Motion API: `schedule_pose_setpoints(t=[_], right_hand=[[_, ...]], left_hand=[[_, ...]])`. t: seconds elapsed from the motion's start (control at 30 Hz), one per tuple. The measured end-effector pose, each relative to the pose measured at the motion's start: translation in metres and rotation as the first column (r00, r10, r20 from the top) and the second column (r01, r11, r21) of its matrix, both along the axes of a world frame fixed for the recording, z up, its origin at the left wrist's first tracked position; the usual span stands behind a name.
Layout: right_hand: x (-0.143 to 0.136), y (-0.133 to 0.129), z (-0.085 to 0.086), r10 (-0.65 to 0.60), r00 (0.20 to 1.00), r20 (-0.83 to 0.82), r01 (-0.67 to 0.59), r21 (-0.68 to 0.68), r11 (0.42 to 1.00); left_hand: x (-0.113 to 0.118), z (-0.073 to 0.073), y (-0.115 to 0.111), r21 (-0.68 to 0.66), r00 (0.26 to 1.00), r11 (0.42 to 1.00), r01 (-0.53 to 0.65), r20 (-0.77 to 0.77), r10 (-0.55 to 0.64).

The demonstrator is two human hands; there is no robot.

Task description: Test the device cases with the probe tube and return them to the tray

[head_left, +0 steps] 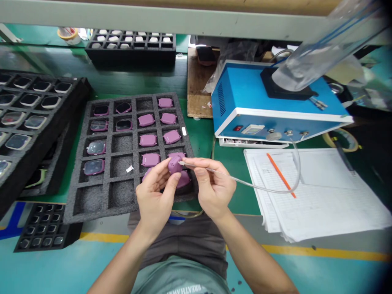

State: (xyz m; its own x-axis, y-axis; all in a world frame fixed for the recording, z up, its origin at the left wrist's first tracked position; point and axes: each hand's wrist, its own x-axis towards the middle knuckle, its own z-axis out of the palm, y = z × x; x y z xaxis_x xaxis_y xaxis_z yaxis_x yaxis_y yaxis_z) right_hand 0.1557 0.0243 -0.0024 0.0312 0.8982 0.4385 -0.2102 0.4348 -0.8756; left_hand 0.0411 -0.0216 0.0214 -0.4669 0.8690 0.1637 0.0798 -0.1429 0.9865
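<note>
Pinching a purple watch case (174,165), the left hand (157,192) sits left of the right hand (215,187), whose gripped clear tube (269,190) points its tip (181,163) leftward at the case.

Purple case (175,165) in fingers (171,185), clear tube (263,188)
</note>
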Motion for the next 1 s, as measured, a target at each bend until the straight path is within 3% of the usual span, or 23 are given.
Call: schedule_pose_setpoints(t=[0.63,1.0], right_hand=[[-0.0001,0.0016,0.0004,0.023,0.999,-0.031,-0.023,0.007,1.000],[-0.0037,0.0080,0.0073,0.047,0.999,-0.024,-0.046,0.008,0.999]], left_hand=[[-0.0004,0.0001,0.0009,0.006,1.000,1.000,0.007,-0.004,-0.007],[-0.0038,0.0005,0.0022,-0.023,0.997,0.997,-0.073,-0.027,0.072]])
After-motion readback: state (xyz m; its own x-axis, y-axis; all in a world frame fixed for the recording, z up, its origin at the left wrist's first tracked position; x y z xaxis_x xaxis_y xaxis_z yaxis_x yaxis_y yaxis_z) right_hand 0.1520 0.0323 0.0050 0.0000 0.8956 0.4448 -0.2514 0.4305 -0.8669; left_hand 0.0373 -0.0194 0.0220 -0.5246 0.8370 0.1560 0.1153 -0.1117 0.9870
